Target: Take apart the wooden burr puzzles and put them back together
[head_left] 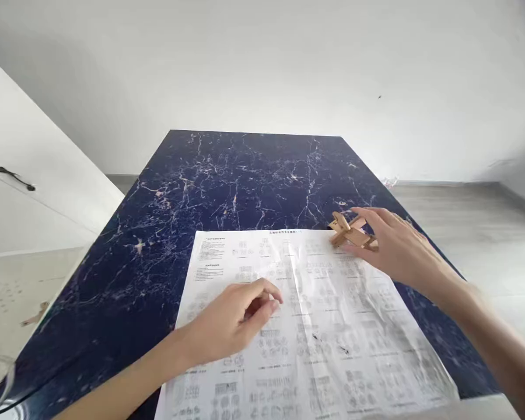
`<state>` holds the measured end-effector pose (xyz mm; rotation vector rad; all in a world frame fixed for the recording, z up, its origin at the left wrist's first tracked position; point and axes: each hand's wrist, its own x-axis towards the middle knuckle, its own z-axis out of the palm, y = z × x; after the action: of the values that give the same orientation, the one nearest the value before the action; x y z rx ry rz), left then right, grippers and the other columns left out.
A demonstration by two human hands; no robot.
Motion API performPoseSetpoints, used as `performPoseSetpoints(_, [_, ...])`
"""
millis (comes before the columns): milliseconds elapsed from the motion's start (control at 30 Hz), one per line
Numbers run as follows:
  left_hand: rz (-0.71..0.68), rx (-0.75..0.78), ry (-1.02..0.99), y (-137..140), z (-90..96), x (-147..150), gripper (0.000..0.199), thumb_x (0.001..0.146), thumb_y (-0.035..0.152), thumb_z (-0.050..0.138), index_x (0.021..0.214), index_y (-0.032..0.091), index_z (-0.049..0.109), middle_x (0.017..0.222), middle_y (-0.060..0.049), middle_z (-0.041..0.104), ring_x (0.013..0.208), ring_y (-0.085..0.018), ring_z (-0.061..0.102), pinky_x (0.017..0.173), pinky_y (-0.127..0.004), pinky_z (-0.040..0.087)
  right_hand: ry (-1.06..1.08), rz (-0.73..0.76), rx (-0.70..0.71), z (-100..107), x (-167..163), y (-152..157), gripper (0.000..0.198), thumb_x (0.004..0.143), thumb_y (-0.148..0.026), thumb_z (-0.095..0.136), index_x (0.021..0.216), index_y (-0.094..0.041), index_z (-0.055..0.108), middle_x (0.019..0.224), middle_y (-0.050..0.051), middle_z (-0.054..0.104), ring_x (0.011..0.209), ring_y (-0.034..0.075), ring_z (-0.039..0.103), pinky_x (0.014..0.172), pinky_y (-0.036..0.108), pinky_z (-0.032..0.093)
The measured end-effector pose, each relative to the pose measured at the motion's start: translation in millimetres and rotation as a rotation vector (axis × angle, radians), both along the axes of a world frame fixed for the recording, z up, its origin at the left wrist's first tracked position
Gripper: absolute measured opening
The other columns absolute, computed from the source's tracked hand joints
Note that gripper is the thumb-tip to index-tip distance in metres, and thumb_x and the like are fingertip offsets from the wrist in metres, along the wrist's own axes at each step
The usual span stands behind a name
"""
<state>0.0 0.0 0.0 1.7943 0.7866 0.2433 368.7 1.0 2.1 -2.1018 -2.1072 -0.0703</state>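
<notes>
A large white printed sheet (pixel 254 280) with small diagrams and text lies on the table. My left hand (pixel 238 318) hovers over or rests on its middle left; I cannot tell which. Its fingers are loosely curled, the thumb tip near the fingertips, and nothing shows between them. At the sheet's far right corner, my right hand (pixel 396 248) holds a small wooden interlocking puzzle (pixel 352 233) between thumb and fingers. Notched light-brown pieces stick out of it at crossing angles. Part of the puzzle is hidden behind the fingers.
The table (pixel 240 181) has a dark blue marbled top. Creases and dark marks show on the sheet. A white cabinet (pixel 35 157) with a black handle stands at the left, and a cable (pixel 9 373) lies at the lower left. A white wall (pixel 262 64) rises behind the table.
</notes>
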Motion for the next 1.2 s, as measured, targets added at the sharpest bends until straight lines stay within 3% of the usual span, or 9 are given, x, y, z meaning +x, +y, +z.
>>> performPoseSetpoints(167, [0.008, 0.003, 0.001, 0.1, 2.0, -0.5, 0.032, 0.114, 0.043, 0.047, 0.114, 0.019, 0.068, 0.070, 0.005, 0.051, 0.058, -0.012, 0.041, 0.055, -0.028, 0.033, -0.009, 0.067, -0.033, 2.0, 5.9, 1.4, 0.052, 0.103, -0.057, 0.054, 0.145, -0.028, 0.065, 0.148, 0.013, 0.070, 0.110, 0.042, 0.076, 0.084, 0.056, 0.063])
performPoseSetpoints(300, [0.001, -0.028, 0.015, 0.3, 1.5, -1.1, 0.033, 0.114, 0.045, 0.047, 0.116, 0.020, 0.068, 0.071, 0.005, 0.052, 0.059, -0.012, 0.041, 0.055, -0.028, 0.033, -0.005, 0.115, 0.015, 6.1, 3.4, 2.4, 0.037, 0.105, -0.050, 0.051, 0.127, -0.029, 0.073, 0.135, 0.012, 0.076, 0.086, 0.031, 0.078, 0.067, 0.043, 0.058])
performPoseSetpoints(433, [0.008, -0.024, 0.015, 0.5, 1.4, -0.8, 0.031, 0.113, 0.043, 0.048, 0.116, 0.020, 0.068, 0.071, 0.005, 0.051, 0.059, -0.012, 0.041, 0.055, -0.028, 0.033, -0.026, 0.179, 0.046, 8.5, 2.2, 6.5, 0.035, 0.108, -0.051, 0.051, 0.110, -0.025, 0.074, 0.122, 0.012, 0.079, 0.086, 0.030, 0.076, 0.067, 0.040, 0.055])
performPoseSetpoints(533, [0.009, -0.022, 0.023, 0.4, 1.3, -0.5, 0.032, 0.113, 0.044, 0.047, 0.116, 0.020, 0.068, 0.071, 0.005, 0.052, 0.060, -0.012, 0.043, 0.055, -0.028, 0.034, -0.023, 0.189, 0.041, 9.9, -0.1, 10.3, 0.040, 0.110, -0.056, 0.050, 0.116, -0.023, 0.071, 0.122, 0.012, 0.079, 0.087, 0.030, 0.076, 0.070, 0.041, 0.056])
performPoseSetpoints(667, [0.007, -0.010, 0.038, -0.1, 0.7, -0.4, 0.033, 0.114, 0.045, 0.047, 0.116, 0.020, 0.068, 0.072, 0.004, 0.054, 0.061, -0.013, 0.044, 0.056, -0.028, 0.034, -0.028, 0.166, 0.044, 12.0, -8.5, 14.9, 0.067, 0.104, -0.065, 0.059, 0.155, -0.022, 0.051, 0.155, 0.019, 0.062, 0.101, 0.036, 0.076, 0.079, 0.046, 0.060])
performPoseSetpoints(767, [0.004, -0.011, 0.037, -0.2, 0.7, -0.3, 0.032, 0.114, 0.045, 0.047, 0.116, 0.020, 0.068, 0.072, 0.005, 0.053, 0.060, -0.012, 0.043, 0.056, -0.028, 0.034, -0.031, 0.173, 0.036, 11.1, -15.3, 19.5, 0.076, 0.104, -0.064, 0.059, 0.166, -0.024, 0.038, 0.165, 0.020, 0.053, 0.111, 0.039, 0.075, 0.084, 0.049, 0.062])
performPoseSetpoints(867, [0.000, 0.011, 0.018, 0.0, 1.0, -0.2, 0.031, 0.113, 0.043, 0.047, 0.115, 0.019, 0.068, 0.070, 0.005, 0.052, 0.059, -0.012, 0.043, 0.056, -0.028, 0.034, -0.044, 0.185, 0.018, 7.2, -19.2, 25.5, 0.067, 0.107, -0.061, 0.055, 0.162, -0.024, 0.045, 0.158, 0.018, 0.060, 0.101, 0.036, 0.077, 0.080, 0.049, 0.063])
performPoseSetpoints(1000, [-0.006, 0.010, 0.014, 0.1, 0.8, -0.5, 0.031, 0.113, 0.044, 0.048, 0.115, 0.020, 0.067, 0.071, 0.005, 0.053, 0.059, -0.012, 0.043, 0.056, -0.028, 0.034, -0.032, 0.166, 0.034, 1.9, -21.4, 32.0, 0.053, 0.110, -0.058, 0.050, 0.144, -0.019, 0.061, 0.145, 0.019, 0.070, 0.081, 0.030, 0.078, 0.059, 0.040, 0.059])
performPoseSetpoints(1200, [0.002, 0.021, -0.001, -0.7, -0.6, -1.2, 0.029, 0.113, 0.042, 0.049, 0.113, 0.020, 0.068, 0.070, 0.005, 0.053, 0.059, -0.012, 0.043, 0.055, -0.028, 0.034, 0.189, 0.184, 0.056, 5.7, -18.7, 33.6, 0.050, 0.112, -0.061, 0.044, 0.127, -0.021, 0.069, 0.133, 0.018, 0.076, 0.098, 0.032, 0.080, 0.075, 0.042, 0.065])
